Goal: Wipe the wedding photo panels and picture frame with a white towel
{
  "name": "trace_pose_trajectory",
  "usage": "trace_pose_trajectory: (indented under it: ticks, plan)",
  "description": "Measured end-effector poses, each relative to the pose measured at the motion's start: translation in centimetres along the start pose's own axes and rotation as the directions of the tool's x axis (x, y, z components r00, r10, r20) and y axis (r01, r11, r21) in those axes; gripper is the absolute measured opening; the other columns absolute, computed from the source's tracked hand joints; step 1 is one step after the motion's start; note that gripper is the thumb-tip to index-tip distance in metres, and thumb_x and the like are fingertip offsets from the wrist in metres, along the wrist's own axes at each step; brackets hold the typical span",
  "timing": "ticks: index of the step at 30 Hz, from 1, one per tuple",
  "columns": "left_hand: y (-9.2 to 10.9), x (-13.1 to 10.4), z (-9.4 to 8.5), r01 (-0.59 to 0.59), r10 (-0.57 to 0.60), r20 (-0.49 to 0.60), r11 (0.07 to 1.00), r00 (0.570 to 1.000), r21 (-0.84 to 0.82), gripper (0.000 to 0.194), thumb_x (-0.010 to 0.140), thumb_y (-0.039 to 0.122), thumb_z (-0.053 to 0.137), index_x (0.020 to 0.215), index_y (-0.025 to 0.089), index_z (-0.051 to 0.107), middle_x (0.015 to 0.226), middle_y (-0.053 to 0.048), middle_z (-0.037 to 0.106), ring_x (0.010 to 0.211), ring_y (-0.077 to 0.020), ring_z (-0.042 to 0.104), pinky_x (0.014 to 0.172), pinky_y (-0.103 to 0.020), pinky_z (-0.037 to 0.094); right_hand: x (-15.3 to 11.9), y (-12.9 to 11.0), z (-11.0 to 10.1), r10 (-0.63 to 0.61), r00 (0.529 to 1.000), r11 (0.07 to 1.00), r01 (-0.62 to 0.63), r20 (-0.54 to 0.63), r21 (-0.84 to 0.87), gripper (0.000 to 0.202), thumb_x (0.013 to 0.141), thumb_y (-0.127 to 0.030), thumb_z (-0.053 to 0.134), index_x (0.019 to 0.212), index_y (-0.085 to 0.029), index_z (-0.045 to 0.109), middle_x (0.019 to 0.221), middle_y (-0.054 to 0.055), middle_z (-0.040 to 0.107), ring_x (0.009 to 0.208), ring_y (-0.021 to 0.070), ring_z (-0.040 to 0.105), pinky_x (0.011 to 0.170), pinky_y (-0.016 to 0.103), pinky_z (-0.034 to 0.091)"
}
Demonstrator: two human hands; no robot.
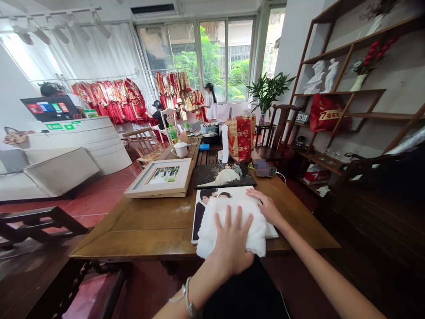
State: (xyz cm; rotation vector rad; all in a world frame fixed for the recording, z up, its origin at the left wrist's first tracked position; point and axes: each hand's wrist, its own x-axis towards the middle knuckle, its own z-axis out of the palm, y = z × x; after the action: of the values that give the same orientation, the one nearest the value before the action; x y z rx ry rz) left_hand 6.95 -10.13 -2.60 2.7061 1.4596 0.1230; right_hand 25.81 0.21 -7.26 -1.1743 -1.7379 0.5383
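Note:
My left hand (234, 237), with a bracelet at the wrist, lies flat with spread fingers on a folded white towel (207, 230). Under the towel is a photo panel (200, 215) showing a couple; much of its picture is covered. At the panel's right side rests my right hand (264, 204), its fingers stretched out at the upper edge and the towel's side. Just behind lies a dark photo panel (212, 176) with a white dress on it. Left of that, a pale wooden picture frame (139, 188) lies face up, seemingly on another frame.
The wooden table (133, 228) also bears a white teapot (180, 149), a green-labelled bottle (172, 135), a blue box (204, 146), a red-and-brown paper bag (241, 139) and a phone (264, 169) with a cable. Chairs stand around; a shelf unit (345, 93) rises on the right.

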Motion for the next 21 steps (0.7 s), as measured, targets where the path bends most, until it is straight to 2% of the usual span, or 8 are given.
trace_pose_trajectory:
  ticks: [3,6,9,11,14,18,21]
  plan:
    - [-1.0,3.0,-0.3,0.041,-0.040,-0.039,0.999,0.998,0.027,0.082,0.072,0.049,0.051,0.143,0.029,0.015,0.150,-0.009,0.012,0.134,-0.0395,0.000,0.097,-0.068,0.009,0.0,0.1,0.0,0.024,1.000,1.000,-0.024,-0.002,0.015,0.038,0.068,-0.016,0.050,0.101,-0.020,0.068,0.120,0.009,0.061,0.118,0.0246,0.051,0.103,0.044,0.035]
    - [-2.8,5.7,-0.8,0.145,-0.140,-0.084,0.987,0.987,0.063,0.075,0.077,0.047,0.049,0.142,0.027,0.019,0.149,-0.010,0.016,0.133,-0.0393,0.007,0.097,-0.067,0.013,0.0,0.1,0.1,0.035,0.999,0.999,-0.036,-0.023,-0.014,0.036,0.071,-0.016,0.049,0.101,-0.020,0.068,0.120,0.009,0.061,0.119,0.0240,0.050,0.103,0.043,0.035]
    - [-4.7,6.8,-1.4,0.221,-0.213,-0.092,0.972,0.973,0.081,0.072,0.078,0.046,0.048,0.142,0.026,0.021,0.148,-0.011,0.018,0.133,-0.0393,0.010,0.097,-0.066,0.014,0.0,0.1,0.2,0.024,0.999,0.999,-0.025,-0.030,-0.042,0.033,0.074,-0.017,0.049,0.101,-0.022,0.068,0.119,0.007,0.062,0.118,0.0227,0.051,0.103,0.044,0.035]
    - [-5.5,6.2,-1.5,0.229,-0.223,-0.072,0.970,0.972,0.078,0.072,0.078,0.044,0.047,0.142,0.027,0.021,0.149,-0.010,0.017,0.133,-0.0391,0.009,0.097,-0.066,0.015,0.0,0.1,0.2,0.027,0.999,0.998,-0.029,-0.030,-0.053,0.032,0.075,-0.017,0.049,0.101,-0.023,0.068,0.120,0.008,0.061,0.118,0.0227,0.051,0.103,0.045,0.035]
    - [-5.4,3.3,-1.1,0.237,-0.231,-0.072,0.968,0.970,0.085,0.074,0.076,0.039,0.048,0.143,0.029,0.017,0.150,-0.007,0.012,0.134,-0.0372,0.003,0.098,-0.065,0.013,0.0,0.1,0.2,0.021,1.000,0.998,-0.022,-0.015,-0.060,0.032,0.076,-0.017,0.049,0.103,-0.022,0.067,0.121,0.008,0.060,0.119,0.0224,0.050,0.104,0.044,0.034]
    - [-3.3,-1.6,-0.2,0.214,-0.206,-0.094,0.973,0.974,0.085,0.085,0.071,0.033,0.052,0.143,0.031,0.009,0.151,-0.004,0.002,0.135,-0.0347,-0.008,0.101,-0.063,0.006,-0.1,0.0,0.2,0.016,1.000,0.998,-0.017,-0.014,-0.063,0.033,0.076,-0.016,0.048,0.103,-0.023,0.067,0.121,0.007,0.061,0.119,0.0217,0.050,0.104,0.043,0.035]
    - [-1.5,-3.2,0.0,0.169,-0.166,-0.052,0.984,0.985,0.052,0.088,0.068,0.035,0.054,0.143,0.031,0.008,0.151,-0.003,0.001,0.134,-0.0360,-0.011,0.100,-0.065,0.002,-0.1,-0.1,0.2,0.011,1.000,0.998,-0.013,-0.021,-0.066,0.033,0.076,-0.017,0.048,0.102,-0.022,0.067,0.119,0.008,0.062,0.118,0.0223,0.051,0.104,0.044,0.035]
